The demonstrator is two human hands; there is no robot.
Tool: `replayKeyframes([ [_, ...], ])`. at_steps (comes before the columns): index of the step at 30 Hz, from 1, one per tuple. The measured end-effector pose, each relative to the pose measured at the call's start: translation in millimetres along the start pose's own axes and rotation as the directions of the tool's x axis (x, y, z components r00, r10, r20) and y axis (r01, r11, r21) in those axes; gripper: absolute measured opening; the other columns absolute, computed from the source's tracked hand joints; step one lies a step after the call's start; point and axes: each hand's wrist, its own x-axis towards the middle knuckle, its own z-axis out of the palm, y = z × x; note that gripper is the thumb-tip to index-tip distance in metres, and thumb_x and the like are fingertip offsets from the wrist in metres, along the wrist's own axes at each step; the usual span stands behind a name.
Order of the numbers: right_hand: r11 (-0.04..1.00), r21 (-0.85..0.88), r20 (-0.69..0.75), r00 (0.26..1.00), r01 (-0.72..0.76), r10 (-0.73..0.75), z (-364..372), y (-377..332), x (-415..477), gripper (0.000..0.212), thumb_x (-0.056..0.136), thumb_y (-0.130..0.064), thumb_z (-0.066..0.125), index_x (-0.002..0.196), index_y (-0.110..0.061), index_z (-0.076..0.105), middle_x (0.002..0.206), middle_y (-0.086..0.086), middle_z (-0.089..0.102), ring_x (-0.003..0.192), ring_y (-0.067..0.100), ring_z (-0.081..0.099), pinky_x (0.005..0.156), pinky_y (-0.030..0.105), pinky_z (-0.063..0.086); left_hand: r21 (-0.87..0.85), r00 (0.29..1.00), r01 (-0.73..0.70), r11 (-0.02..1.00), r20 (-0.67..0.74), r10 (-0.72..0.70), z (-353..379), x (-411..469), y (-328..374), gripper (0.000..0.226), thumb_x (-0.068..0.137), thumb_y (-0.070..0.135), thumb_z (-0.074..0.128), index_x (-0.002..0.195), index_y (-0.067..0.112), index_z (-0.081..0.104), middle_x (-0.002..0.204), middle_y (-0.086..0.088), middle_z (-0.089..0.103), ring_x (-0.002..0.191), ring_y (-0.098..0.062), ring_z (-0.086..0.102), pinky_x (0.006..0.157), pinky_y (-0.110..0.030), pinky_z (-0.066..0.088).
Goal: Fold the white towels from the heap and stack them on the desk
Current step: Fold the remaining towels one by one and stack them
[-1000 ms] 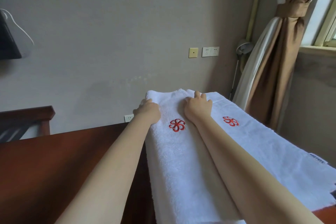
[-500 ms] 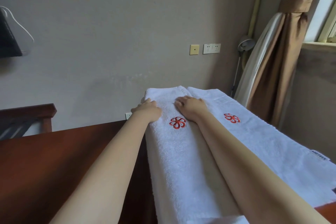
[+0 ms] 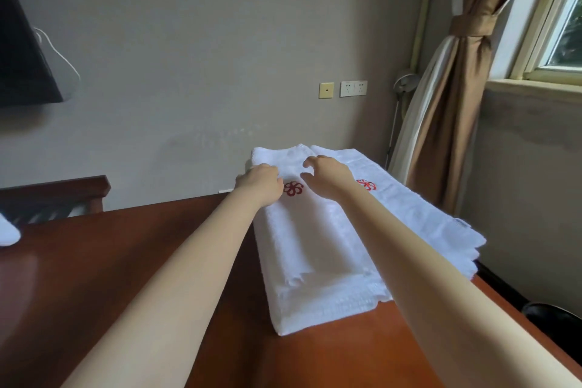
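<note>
In the head view, a folded white terry towel with a red flower emblem lies on top of a thick pile of the same towels, on the right half of the dark red-brown wooden desk. Its long side runs away from the person, and its near end has a woven band. Just beside it on the right lies a second flat white towel pile, which touches it. The left hand rests on the far left part of the top towel with its fingers bent down; I cannot tell if it pinches the cloth. The right hand holds nothing, its fingers spread and arched. Half a second ago this hand lay flat on the towel; now its palm is raised.
</note>
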Motion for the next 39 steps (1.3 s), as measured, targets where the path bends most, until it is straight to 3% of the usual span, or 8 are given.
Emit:
replayKeyframes([
  [6, 0.988, 0.15, -0.051, 0.998, -0.035, 0.044, -5, 7, -87, 0.036, 0.094, -0.026, 0.052, 0.129, -0.017, 0.056, 0.132, 0.003, 0.057, 0.117, 0.023, 0.054, 0.087, 0.031, 0.042, -0.119, 0.993, -0.095, 0.988, 0.053, 0.102, 15, -70, 25, 0.02, 0.094, 0.028, 0.035, 0.083, 0.023, 0.051, 0.116, -0.002, 0.058, 0.099, -0.023, 0.051, 0.074, -0.031, 0.038],
  [9, 0.98, 0.198, -0.071, 0.997, -0.008, 0.023, 8, 4, -124, 0.041, 0.094, -0.026, 0.052, 0.133, -0.014, 0.053, 0.136, 0.005, 0.055, 0.122, 0.025, 0.052, 0.093, 0.032, 0.04, -0.077, 0.97, -0.14, 0.987, 0.191, 0.153, 37, -91, 25, 0.034, 0.098, 0.035, 0.03, 0.118, 0.018, 0.052, 0.14, -0.003, 0.041, 0.134, -0.023, 0.034, 0.091, -0.038, 0.034],
  [11, 0.984, 0.176, -0.082, 0.997, 0.027, -0.013, 18, 5, -141, 0.037, 0.094, -0.026, 0.051, 0.129, -0.013, 0.057, 0.13, 0.005, 0.057, 0.122, 0.026, 0.051, 0.095, 0.034, 0.039, -0.061, 0.966, -0.081, 0.995, 0.242, 0.093, 47, -103, 13, 0.052, 0.1, 0.042, 0.024, 0.148, 0.023, 0.026, 0.159, 0.008, 0.01, 0.147, -0.012, 0.003, 0.112, -0.047, 0.018],
  [20, 0.997, 0.065, -0.003, 0.999, 0.033, -0.033, 26, 15, -163, 0.046, 0.1, -0.044, 0.041, 0.14, -0.023, 0.044, 0.146, -0.002, 0.042, 0.137, 0.017, 0.032, 0.107, 0.034, 0.022, -0.144, 0.972, -0.013, 0.989, 0.232, 0.047, 53, -125, 4, 0.057, 0.102, 0.044, 0.018, 0.154, 0.025, 0.003, 0.16, 0.013, -0.011, 0.146, -0.008, -0.011, 0.116, -0.052, 0.005],
  [26, 0.995, 0.102, -0.096, 0.995, 0.004, 0.006, -6, -7, -163, 0.039, 0.095, -0.033, 0.053, 0.128, -0.013, 0.055, 0.133, 0.004, 0.054, 0.12, 0.026, 0.052, 0.097, 0.038, 0.04, -0.261, 0.999, -0.053, 0.964, -0.023, 0.048, 22, -138, -7, 0.049, 0.101, 0.038, 0.032, 0.144, 0.016, 0.037, 0.157, 0.001, 0.023, 0.145, -0.017, 0.017, 0.111, -0.038, 0.024],
  [30, 0.981, 0.177, -0.143, 0.989, 0.074, -0.049, -24, -51, -172, 0.029, 0.094, -0.025, 0.054, 0.119, -0.014, 0.063, 0.123, 0.004, 0.061, 0.108, 0.023, 0.058, 0.083, 0.03, 0.043, -0.295, 0.966, -0.089, 0.951, -0.257, 0.011, -3, -163, -23, 0.027, 0.094, 0.026, 0.044, 0.1, 0.012, 0.066, 0.114, -0.004, 0.062, 0.108, -0.027, 0.055, 0.087, -0.035, 0.046],
  [36, 0.989, 0.041, -0.041, 0.989, 0.142, -0.14, -43, -127, -191, 0.02, 0.09, -0.01, 0.044, 0.073, -0.011, 0.055, 0.07, 0.008, 0.052, 0.07, 0.026, 0.046, 0.052, 0.03, 0.03, -0.33, 0.944, -0.034, 0.943, -0.321, -0.078, -48, -212, -61, 0.024, 0.093, 0.023, 0.048, 0.107, 0.017, 0.067, 0.121, -0.004, 0.062, 0.11, -0.026, 0.056, 0.089, -0.031, 0.046],
  [39, 0.982, 0.006, 0.035, 0.981, 0.19, -0.191, -54, -160, -203, 0.022, 0.092, -0.021, 0.046, 0.091, -0.012, 0.067, 0.086, 0.007, 0.063, 0.083, 0.027, 0.055, 0.072, 0.035, 0.048, -0.311, 0.959, -0.002, 0.95, -0.269, -0.086, -73, -236, -88, 0.026, 0.093, 0.02, 0.047, 0.109, 0.016, 0.067, 0.12, -0.006, 0.063, 0.111, -0.028, 0.056, 0.093, -0.033, 0.047],
])
